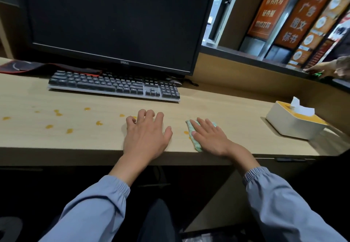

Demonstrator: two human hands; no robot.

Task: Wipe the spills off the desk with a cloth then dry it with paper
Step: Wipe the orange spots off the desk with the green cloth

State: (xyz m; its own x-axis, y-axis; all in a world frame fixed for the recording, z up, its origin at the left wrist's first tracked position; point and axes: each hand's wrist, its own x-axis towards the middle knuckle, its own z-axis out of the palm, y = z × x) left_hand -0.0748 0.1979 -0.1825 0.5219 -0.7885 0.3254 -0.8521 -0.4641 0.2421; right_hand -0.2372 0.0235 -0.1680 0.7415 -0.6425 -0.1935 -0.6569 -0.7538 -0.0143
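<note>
Several small orange spills (69,130) dot the light wooden desk (227,109) in front of the keyboard, from the far left to near the middle. My left hand (146,134) rests flat on the desk with fingers spread, holding nothing. My right hand (208,137) presses flat on a folded pale green cloth (196,143), which lies near the front edge beside one orange spot (186,132). A white tissue box (295,124) with a yellow top and a paper sheet sticking up stands at the right.
A grey keyboard (115,86) and a dark monitor (117,20) stand behind the spills. A red and black mat (28,67) lies at the back left. Another person's hand (322,69) rests on the raised counter ledge at the far right.
</note>
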